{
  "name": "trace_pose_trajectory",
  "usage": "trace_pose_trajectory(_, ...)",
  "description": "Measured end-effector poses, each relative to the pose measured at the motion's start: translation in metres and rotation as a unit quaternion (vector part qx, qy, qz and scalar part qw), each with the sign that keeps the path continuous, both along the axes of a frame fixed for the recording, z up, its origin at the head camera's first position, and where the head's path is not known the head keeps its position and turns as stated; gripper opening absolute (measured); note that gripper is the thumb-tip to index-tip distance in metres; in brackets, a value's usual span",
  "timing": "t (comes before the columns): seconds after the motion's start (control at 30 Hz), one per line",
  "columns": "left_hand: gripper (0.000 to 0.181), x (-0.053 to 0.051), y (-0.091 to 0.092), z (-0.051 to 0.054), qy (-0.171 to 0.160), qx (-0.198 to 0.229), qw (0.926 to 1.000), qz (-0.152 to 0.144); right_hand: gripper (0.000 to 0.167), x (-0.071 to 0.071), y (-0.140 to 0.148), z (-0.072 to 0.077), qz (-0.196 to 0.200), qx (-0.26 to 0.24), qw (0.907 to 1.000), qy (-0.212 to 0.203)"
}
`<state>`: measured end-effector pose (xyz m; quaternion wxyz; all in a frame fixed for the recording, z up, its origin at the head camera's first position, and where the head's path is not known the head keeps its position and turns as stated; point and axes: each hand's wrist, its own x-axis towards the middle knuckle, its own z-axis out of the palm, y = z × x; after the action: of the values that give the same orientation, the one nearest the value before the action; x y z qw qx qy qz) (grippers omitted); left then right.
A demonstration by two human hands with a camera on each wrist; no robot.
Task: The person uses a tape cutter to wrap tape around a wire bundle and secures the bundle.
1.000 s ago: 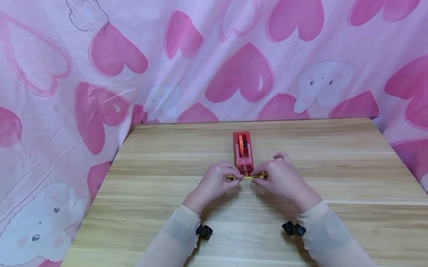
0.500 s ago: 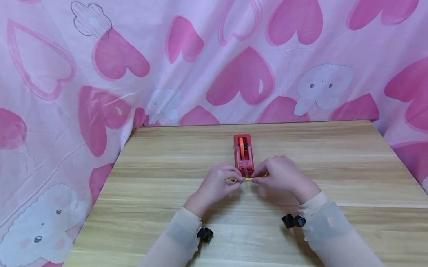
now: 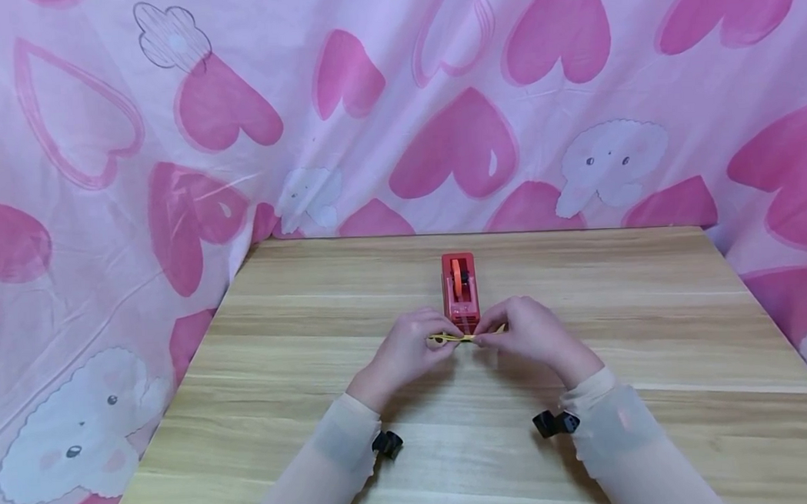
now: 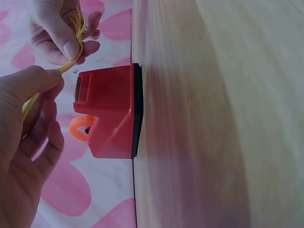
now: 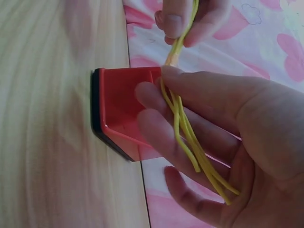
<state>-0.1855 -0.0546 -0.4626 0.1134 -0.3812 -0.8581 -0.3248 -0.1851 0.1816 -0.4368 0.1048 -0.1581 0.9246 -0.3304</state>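
Note:
In the head view my left hand (image 3: 406, 350) and right hand (image 3: 537, 336) meet in front of a red tape dispenser (image 3: 461, 310). Between them they pinch a bundle of thin yellow cords (image 5: 177, 124), held above the table. My right thumb and index finger grip it near its middle, and loose strands lie across the right palm. In the left wrist view my left thumb and fingers pinch the other side. A shiny peach-coloured patch, perhaps tape, wraps the bundle between the hands. The dispenser's toothed cutter and orange roll (image 4: 78, 128) show in the left wrist view.
The wooden table (image 3: 296, 312) stretches out on both sides of the arms. Behind it hangs a pink cloth (image 3: 396, 129) printed with hearts. Black wrist cameras (image 3: 556, 423) sit below both wrists, close to the table.
A raised finger of the right hand has come down beside the others. Less cord shows at the right hand. The dispenser keeps its place; the head view has tilted slightly.

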Motion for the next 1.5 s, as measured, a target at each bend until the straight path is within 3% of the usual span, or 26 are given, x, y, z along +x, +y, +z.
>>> trace_pose_trajectory(0.13,0.006,0.002,0.001,0.006,-0.055,0.000,0.9978,0.038,0.005,0.007,-0.002,0.000,-0.017,0.024,0.9992,0.028)
trace_pose_trajectory(0.23,0.005,0.002,0.003,0.013,-0.106,-0.008,0.9914,0.076,0.005,0.012,-0.005,-0.001,-0.012,0.045,0.9956,0.082)
trace_pose_trajectory(0.33,0.007,0.000,0.005,0.019,-0.151,-0.027,0.9835,0.096,0.006,0.015,-0.006,-0.004,-0.007,0.068,0.9865,0.149)
trace_pose_trajectory(0.53,0.009,-0.005,0.006,0.018,-0.219,-0.048,0.9697,0.097,0.010,0.020,-0.007,-0.011,-0.005,0.091,0.9637,0.251)
trace_pose_trajectory(0.63,0.008,-0.007,0.006,0.016,-0.243,-0.035,0.9652,0.090,0.010,0.022,-0.007,-0.014,-0.007,0.093,0.9570,0.275)
trace_pose_trajectory(0.73,0.007,-0.007,0.006,0.014,-0.258,-0.020,0.9625,0.082,0.010,0.024,-0.008,-0.017,-0.016,0.091,0.9560,0.278)
trace_pose_trajectory(0.93,0.005,-0.006,0.005,0.010,-0.259,-0.005,0.9627,0.079,0.013,0.027,-0.008,-0.021,-0.030,0.067,0.9648,0.252)
trace_pose_trajectory(1.1,0.004,-0.006,0.005,0.009,-0.245,0.000,0.9670,0.071,0.016,0.028,-0.005,-0.018,-0.044,0.019,0.9872,0.152)
trace_pose_trajectory(1.2,0.004,-0.006,0.004,0.009,-0.242,0.007,0.9678,0.069,0.018,0.026,-0.002,-0.015,-0.053,-0.015,0.9942,0.092)
trace_pose_trajectory(1.5,0.004,-0.005,0.004,0.008,-0.208,-0.011,0.9761,0.061,0.018,0.017,0.003,-0.019,-0.050,-0.118,0.9918,-0.002)
